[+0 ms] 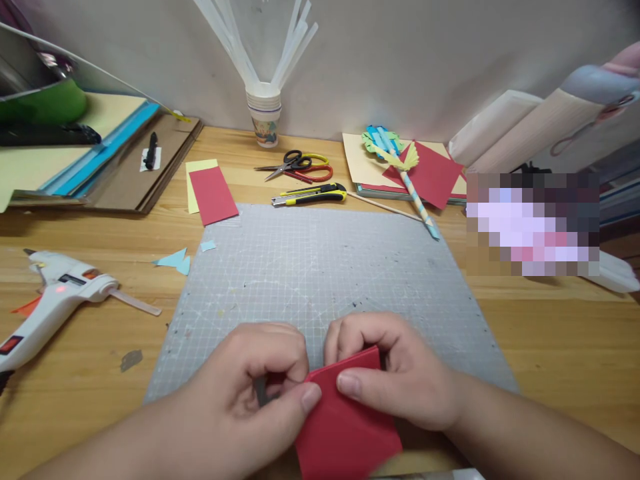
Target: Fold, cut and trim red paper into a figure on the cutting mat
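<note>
A folded piece of red paper [350, 427] is held over the near part of the grey cutting mat [330, 267]. My left hand [255, 380] pinches its upper left corner, the thumb lying on the front face. My right hand [395, 373] grips the upper right edge, with its thumb in front and the curled fingers behind. Along the top, the paper shows more than one layer. Its lower end runs out of the bottom of the view, and the fingers behind the sheet are partly hidden.
Left lies a glue gun [65, 300], with blue scraps [175, 260] nearby. Beyond the mat are red and yellow papers [213, 193], scissors [300, 165], a utility knife [310, 195] and a cup of glue sticks [264, 117]. A paper flower [400, 167] rests on papers at back right.
</note>
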`<state>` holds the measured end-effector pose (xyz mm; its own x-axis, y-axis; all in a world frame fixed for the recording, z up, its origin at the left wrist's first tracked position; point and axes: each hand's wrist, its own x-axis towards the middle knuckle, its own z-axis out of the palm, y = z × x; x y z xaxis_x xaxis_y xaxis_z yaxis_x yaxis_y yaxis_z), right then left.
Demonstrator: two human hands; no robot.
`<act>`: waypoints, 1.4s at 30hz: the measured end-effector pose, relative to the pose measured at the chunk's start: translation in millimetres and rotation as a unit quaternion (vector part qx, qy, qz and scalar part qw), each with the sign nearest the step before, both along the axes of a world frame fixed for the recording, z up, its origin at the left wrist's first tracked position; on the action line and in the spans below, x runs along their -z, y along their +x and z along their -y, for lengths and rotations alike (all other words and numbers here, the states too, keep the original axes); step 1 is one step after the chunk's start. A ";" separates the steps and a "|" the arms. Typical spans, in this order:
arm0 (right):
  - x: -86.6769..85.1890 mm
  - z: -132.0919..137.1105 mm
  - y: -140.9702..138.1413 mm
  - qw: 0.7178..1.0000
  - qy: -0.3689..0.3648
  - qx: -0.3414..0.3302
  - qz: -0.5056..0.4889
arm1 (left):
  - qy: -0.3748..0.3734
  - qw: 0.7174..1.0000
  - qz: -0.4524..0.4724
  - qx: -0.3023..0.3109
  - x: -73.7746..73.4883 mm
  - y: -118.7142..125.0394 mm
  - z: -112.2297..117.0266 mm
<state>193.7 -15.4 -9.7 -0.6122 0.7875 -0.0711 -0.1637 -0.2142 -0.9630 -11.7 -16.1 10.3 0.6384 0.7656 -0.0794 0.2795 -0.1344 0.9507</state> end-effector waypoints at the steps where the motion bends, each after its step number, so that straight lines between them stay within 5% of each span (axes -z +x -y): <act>1: 0.6 -0.2 0.1 1.000 -0.024 -0.006 -0.005 | -0.033 0.999 0.001 0.012 0.4 -0.1 -0.2; 5: 2.1 -0.9 0.8 0.996 -0.086 -0.016 -0.004 | -0.087 0.995 0.011 0.046 2.1 -1.6 -2.1; 22: 3.0 -3.0 -0.5 0.993 -0.111 -0.016 0.028 | -0.029 0.999 -0.015 0.032 3.4 0.4 -0.8; 26: 3.3 -3.0 0.2 0.991 -0.130 -0.031 0.005 | -0.123 0.991 0.025 0.035 8.8 -0.4 -0.4; 29: 3.8 -2.6 -0.5 0.992 -0.122 0.015 -0.002 | -0.183 0.980 0.070 -0.038 12.3 0.6 -3.3; 34: 5.4 -1.2 -4.5 0.988 -0.001 0.152 0.001 | -0.048 0.984 0.089 -0.147 12.1 2.8 -6.1; 38: 4.0 2.7 -4.9 0.985 0.105 0.125 0.048 | 0.055 0.982 0.066 -0.167 11.9 2.4 -3.7; 42: -1.3 8.1 -4.6 0.949 0.252 0.150 0.116 | 0.185 0.975 0.036 -0.118 8.4 3.2 -0.9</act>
